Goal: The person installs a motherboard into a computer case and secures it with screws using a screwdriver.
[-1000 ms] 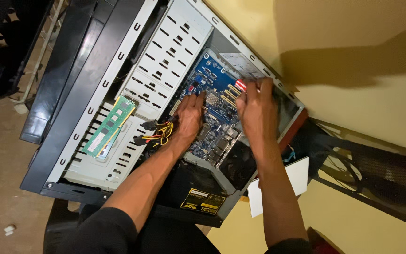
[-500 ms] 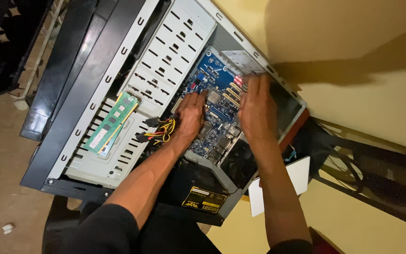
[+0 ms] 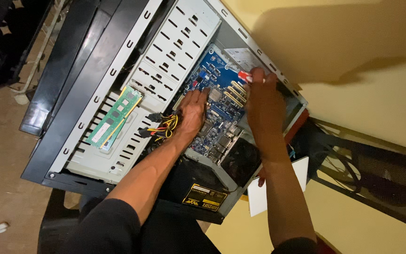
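Since a second ago the right hand (image 3: 264,101) has moved toward the far edge of the blue motherboard (image 3: 214,117), and the red-handled tool (image 3: 244,76) now pokes out beyond its fingertips; the hand is closed round that tool. The left hand (image 3: 192,113) has stayed put, lying open and flat with its fingers spread on the board, just left of the right hand.

Close by the left wrist sits a bundle of yellow, red and black wires (image 3: 163,127). Further left of that hand a green memory stick (image 3: 114,117) with a pale rectangular label lies on the slotted drive cage (image 3: 165,51). Beneath the left forearm, the black power supply (image 3: 198,183) carries a yellow-and-black rectangular label. A white card (image 3: 259,197) lies beside the right forearm.
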